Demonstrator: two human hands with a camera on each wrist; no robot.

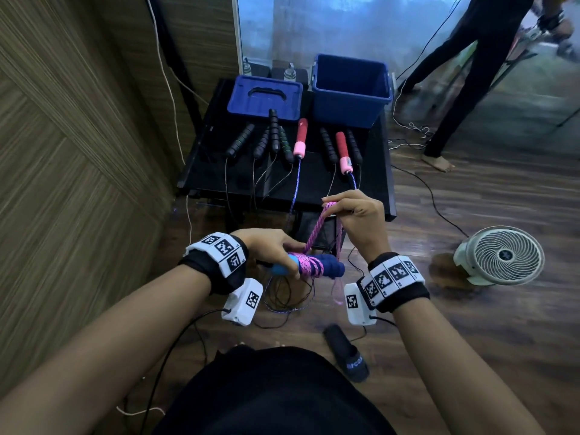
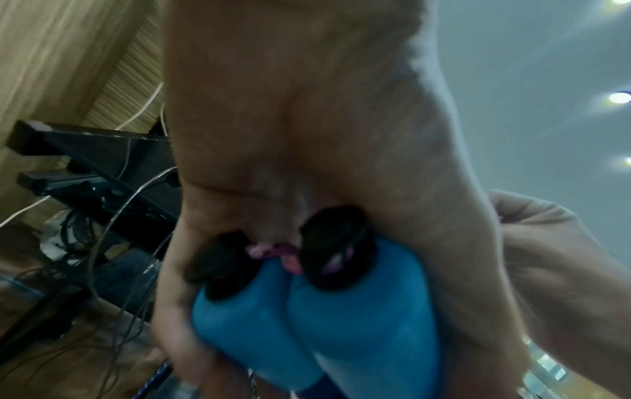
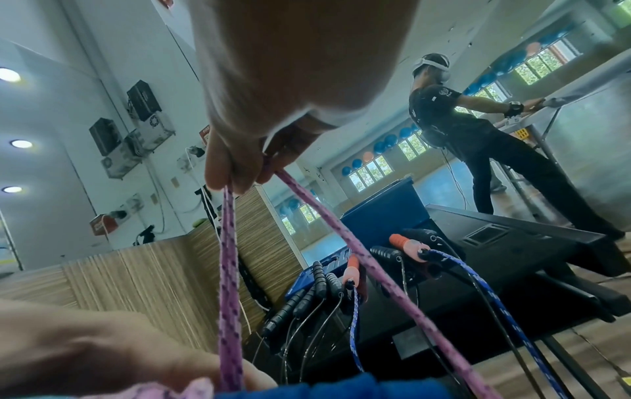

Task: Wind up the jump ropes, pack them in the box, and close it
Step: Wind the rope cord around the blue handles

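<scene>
Head view: left hand (image 1: 270, 246) grips blue handles (image 1: 314, 266); right hand (image 1: 357, 218) pinches pink rope (image 1: 317, 230) above.

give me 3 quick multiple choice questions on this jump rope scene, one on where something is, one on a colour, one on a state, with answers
1. Where does the blue lid lie?
A. On the table, left of the blue box
B. On the floor by the fan
C. Closed on the blue box

2. What colour is the rope that the right hand pulls up?
A. Green
B. Pink-purple
C. White

3. What state is the blue box in?
A. Shut with its lid
B. Open, with nothing seen inside
C. Tipped on its side

Answers:
1. A: the head view shows the lid flat on the black table beside the box.
2. B: the right wrist view shows pink-purple strands running from the fingers down to the blue handles that the left hand grips.
3. B: the box stands upright, lid off, its visible inside bare.
</scene>
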